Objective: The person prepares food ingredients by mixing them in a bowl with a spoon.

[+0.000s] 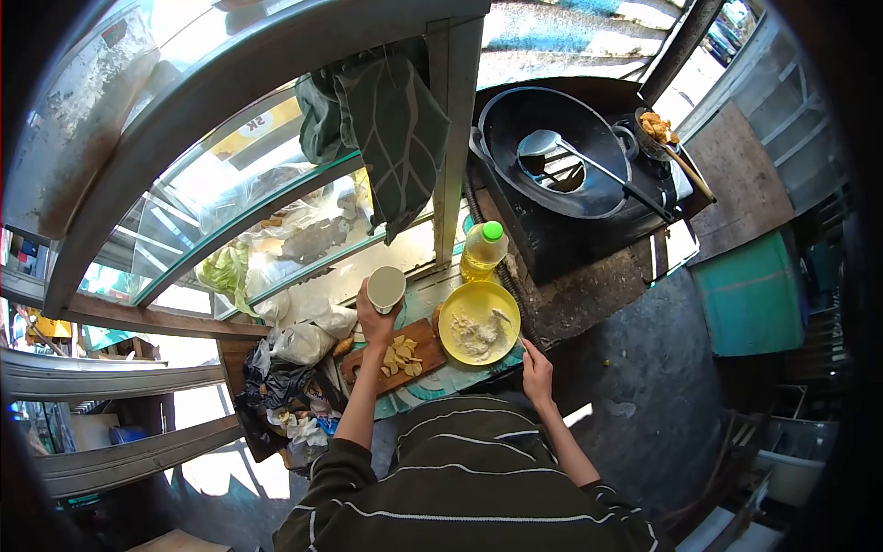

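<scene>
My left hand (375, 320) is closed around a pale cup (386, 287), its round end facing up, above the back of a wooden cutting board (349, 366). Sliced yellowish pieces (402, 357) lie on that board. To the right, a yellow bowl (450, 317) contains a whitish, floury mixture (476, 339). My right hand (537, 373) is closed beside the bowl's lower right rim, on the thin handle of a spoon (502, 316) whose coated end rests in the mixture. Behind the bowl stands an oil bottle (483, 253) with a green cap.
A large black wok (501, 120) with a ladle (589, 161) across it sits on the stove (543, 253). Fried food fills a strainer (658, 129) at its right. Plastic bags (303, 343) crowd the left, under a glass case with a hanging cloth (395, 138).
</scene>
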The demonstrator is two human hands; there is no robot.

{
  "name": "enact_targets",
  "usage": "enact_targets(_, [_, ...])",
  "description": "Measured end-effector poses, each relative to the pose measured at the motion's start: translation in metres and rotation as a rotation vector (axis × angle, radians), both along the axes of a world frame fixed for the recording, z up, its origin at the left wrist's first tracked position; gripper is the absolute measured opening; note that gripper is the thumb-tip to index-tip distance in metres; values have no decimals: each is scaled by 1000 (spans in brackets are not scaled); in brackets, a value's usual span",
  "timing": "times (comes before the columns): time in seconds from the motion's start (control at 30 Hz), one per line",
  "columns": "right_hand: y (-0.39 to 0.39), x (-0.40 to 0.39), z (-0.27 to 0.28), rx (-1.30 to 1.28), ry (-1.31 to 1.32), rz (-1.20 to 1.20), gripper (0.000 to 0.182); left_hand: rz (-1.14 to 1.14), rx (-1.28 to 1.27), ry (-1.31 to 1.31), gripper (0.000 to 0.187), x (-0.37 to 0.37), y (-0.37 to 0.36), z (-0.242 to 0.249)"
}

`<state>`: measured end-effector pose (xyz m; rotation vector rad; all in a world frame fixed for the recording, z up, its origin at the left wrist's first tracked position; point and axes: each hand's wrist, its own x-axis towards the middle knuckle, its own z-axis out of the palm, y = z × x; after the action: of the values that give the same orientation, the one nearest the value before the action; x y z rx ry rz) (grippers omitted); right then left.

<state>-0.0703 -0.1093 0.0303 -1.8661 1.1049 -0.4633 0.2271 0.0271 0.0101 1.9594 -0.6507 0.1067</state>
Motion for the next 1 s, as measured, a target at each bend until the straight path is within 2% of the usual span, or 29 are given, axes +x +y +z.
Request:
enact_targets(0.1, [-1,2,-4,-19,-58,-11,29,-132,35,-136,71,-30,3,14])
enact_targets(0.3, [-5,2,-3,-6,-44,-5,29,-288,6,-101,68,-71,-7,16])
enact_targets(0.37, [-6,2,-1,-2,-40,-8,29,-331,75,-156,55,-79,-12,14])
enact_targets(1.0, [-5,-7,-6,-41,-42,-20,28,-375,185,-51,59,-96,-13,20])
